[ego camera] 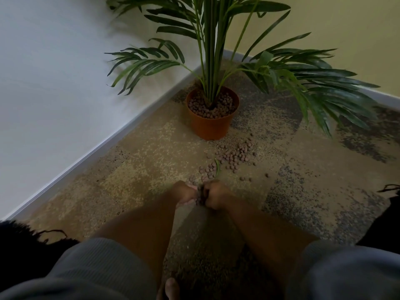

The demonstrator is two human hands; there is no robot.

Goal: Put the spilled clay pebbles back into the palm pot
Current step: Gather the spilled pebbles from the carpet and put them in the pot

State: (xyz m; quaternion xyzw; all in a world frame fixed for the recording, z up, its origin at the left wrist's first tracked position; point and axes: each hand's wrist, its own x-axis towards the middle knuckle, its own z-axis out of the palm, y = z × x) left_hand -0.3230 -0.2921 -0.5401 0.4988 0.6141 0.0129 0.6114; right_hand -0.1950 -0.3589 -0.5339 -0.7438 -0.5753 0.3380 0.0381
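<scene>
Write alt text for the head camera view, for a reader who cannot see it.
A person's left hand and right hand, pressed together, cup a small heap of brown clay pebbles above a mottled beige carpet. More spilled pebbles lie scattered beyond them, before an orange plastic palm pot standing in the room's corner.

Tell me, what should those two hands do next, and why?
Probably lift and carry the load to the orange pot. The left hand and right hand are cupped together around gathered pebbles, while the spilled pile lies on the carpet beside the pot.
</scene>
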